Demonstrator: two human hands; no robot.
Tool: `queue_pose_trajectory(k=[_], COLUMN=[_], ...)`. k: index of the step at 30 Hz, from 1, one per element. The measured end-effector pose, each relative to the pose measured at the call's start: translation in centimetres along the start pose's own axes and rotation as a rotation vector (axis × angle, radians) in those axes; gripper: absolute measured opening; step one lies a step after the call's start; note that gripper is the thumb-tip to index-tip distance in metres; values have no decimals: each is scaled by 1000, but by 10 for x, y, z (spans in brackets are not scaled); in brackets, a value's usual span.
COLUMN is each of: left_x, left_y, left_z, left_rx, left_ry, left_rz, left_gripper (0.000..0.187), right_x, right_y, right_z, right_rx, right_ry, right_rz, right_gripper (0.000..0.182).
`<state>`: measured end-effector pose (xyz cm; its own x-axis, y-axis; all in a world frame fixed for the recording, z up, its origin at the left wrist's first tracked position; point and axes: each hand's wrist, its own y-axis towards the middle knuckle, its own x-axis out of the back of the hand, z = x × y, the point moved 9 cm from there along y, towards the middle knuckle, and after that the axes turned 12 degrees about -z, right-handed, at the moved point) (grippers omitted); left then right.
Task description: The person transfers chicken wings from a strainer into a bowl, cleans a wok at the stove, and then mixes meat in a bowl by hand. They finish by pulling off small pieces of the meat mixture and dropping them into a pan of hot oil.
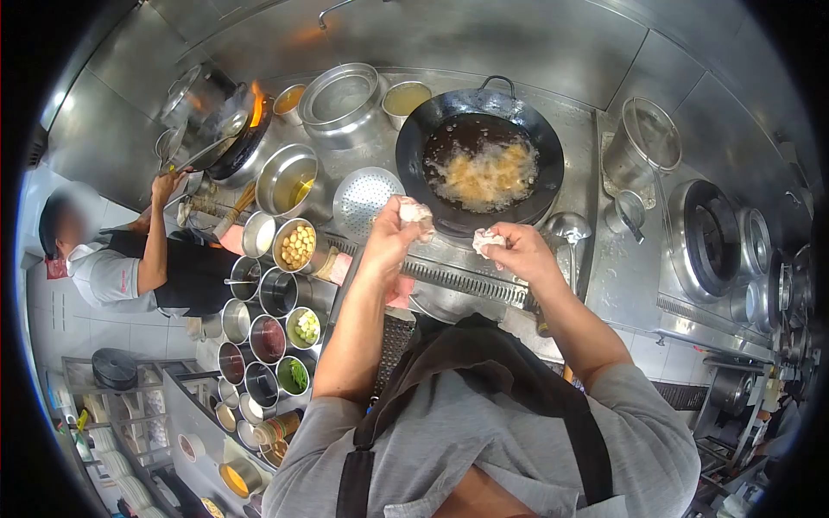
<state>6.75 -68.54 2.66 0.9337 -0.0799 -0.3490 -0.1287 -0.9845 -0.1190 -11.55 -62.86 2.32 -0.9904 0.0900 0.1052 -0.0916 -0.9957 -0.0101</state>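
Observation:
My left hand point(389, 237) pinches a pale, white-coated piece of raw meat point(416, 212) at the near left rim of a black wok point(413, 164). In my right hand point(525, 252), closed fingers grip a smaller whitish-pink piece of raw meat point(489, 240), just in front of the wok's near rim. Golden pieces of food point(492, 177) fry in dark bubbling oil inside the wok. Left of it lies a round perforated strainer point(367, 197). A metal ladle point(568, 228) rests to the right of my right hand.
A co-worker point(117, 263) stands at the left, working at another wok point(237, 160) with a flame beside it. Metal pots point(338, 99) line the stove's back. Several ingredient tins, one with round yellowish pieces point(298, 248), stand left of me. A tall strainer pot point(641, 142) is at the right.

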Motion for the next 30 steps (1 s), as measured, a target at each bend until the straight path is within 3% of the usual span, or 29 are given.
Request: queue_pose_trajectory(k=[4, 6, 10, 16, 19, 25, 28, 30], left_x=[-40, -50, -41, -38, -32, -20, 9, 3], left_y=[-18, -23, -19, -20, -18, -14, -4, -9], left_z=[3, 16, 31, 22, 21, 16, 1, -18], left_rx=[-50, -24, 50, -22, -164, -130, -9, -41], left_ry=[146, 293, 310, 324, 450, 242, 192, 164], left_rz=[214, 345, 292, 56, -2, -75, -120, -85], left_gripper=[29, 30, 30, 23, 20, 20, 26, 25], right_x=[-7, -16, -18, -19, -19, -15, -13, -15], right_y=[0, -1, 0, 2, 2, -2, -7, -10], right_z=[23, 40, 46, 41, 43, 35, 29, -20], right_rx=[166, 357, 320, 364, 382, 275, 317, -204], right_ry=[-268, -346, -436, -371, -308, -125, -159, 28], right_rz=[47, 128, 102, 21, 10, 11, 14, 65], right_gripper=[22, 24, 23, 22, 21, 13, 12, 14])
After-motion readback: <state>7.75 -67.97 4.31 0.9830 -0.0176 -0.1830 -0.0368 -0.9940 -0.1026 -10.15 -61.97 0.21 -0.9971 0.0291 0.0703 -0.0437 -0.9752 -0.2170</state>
